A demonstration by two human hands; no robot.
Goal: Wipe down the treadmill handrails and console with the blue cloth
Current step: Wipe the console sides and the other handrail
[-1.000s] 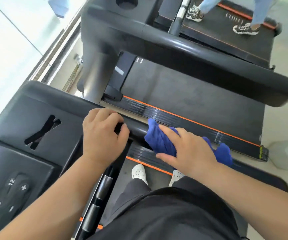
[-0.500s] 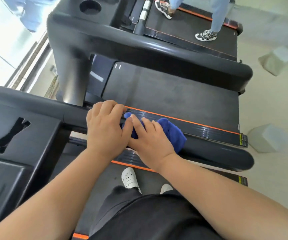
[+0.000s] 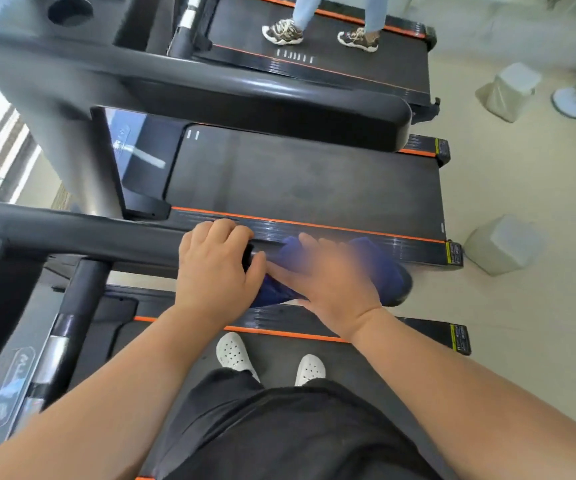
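**Blue cloth** (image 3: pixel 378 263): draped over the outer end of the near handrail (image 3: pixel 106 240), bunched, and mostly covered by the right hand (image 3: pixel 329 280).
- Handling: judged soft, light and limp. It should mould to the rail and slide easily on the smooth plastic. It is best held by a palm pressed across its middle, loose ends tucked under.

**Right hand:** motion-blurred. The fingers seem laid fairly straight over the cloth, pressing it to the rail rather than pinching.

**Left hand** (image 3: pixel 217 268): just beside the right, fingers curled round the handrail.

**Console** (image 3: pixel 12 379): lower left, apart from both hands.

**Surroundings:**
- White shoes (image 3: pixel 232 351) stand on the belt below.
- The neighbouring treadmill (image 3: pixel 297 188) lies beyond the rail.
- Another person's feet (image 3: pixel 283 31) show farther off.
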